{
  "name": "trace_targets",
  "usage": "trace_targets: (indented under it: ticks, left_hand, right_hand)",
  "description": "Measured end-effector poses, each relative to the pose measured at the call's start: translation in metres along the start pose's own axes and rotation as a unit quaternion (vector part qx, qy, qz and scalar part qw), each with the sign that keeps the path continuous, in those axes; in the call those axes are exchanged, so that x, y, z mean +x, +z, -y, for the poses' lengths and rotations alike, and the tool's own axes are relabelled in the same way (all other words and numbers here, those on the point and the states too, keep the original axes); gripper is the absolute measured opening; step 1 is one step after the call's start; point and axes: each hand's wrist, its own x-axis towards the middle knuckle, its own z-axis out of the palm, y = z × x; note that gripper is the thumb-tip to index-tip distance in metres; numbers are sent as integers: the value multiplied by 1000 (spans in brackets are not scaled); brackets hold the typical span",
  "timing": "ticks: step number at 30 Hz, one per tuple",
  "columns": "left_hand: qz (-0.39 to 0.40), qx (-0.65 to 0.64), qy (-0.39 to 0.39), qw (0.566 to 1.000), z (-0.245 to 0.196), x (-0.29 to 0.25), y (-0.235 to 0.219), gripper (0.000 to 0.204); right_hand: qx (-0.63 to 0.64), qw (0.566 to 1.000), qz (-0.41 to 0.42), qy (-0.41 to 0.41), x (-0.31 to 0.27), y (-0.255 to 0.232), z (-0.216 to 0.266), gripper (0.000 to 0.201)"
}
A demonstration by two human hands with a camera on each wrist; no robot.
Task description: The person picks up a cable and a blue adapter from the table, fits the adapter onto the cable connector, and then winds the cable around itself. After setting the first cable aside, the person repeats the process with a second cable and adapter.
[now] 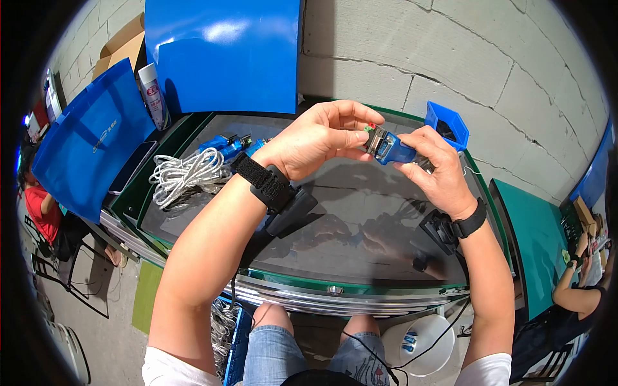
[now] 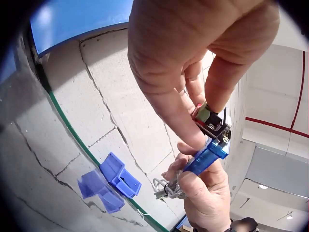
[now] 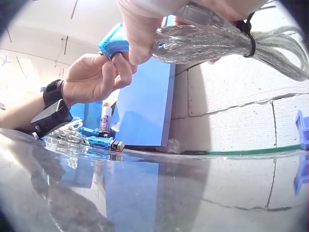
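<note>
Over the table, my left hand [image 1: 312, 141] pinches a small connector board [image 2: 216, 127] between thumb and fingers. It has a green terminal block and a red part on its outer end. My right hand [image 1: 443, 168] grips a translucent blue adapter plug [image 1: 402, 152], whose metal-faced end meets the board. Behind the plug, a tied bundle of clear silvery cable [image 3: 203, 44] hangs at the right palm, partly hidden by fingers in the head view. More blue adapters [image 1: 222, 145] and coiled silvery cables [image 1: 182, 175] lie on the table, left of my hands.
A blue bin [image 1: 449, 122] stands at the table's back right. Blue panels [image 1: 225, 58] and a spray can [image 1: 153, 96] are at the back left. Below the front edge are a white bucket [image 1: 434, 350] and a blue crate [image 1: 239, 344] of cables. Other people sit at both sides.
</note>
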Motion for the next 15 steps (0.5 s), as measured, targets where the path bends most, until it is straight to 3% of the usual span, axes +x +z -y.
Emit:
trace_targets:
  ticks: [15]
  left_hand:
    - [-35,26,8,999,-4,-2,2,27]
  right_hand:
    - [-17,1000,-4,3,0,0,0,32]
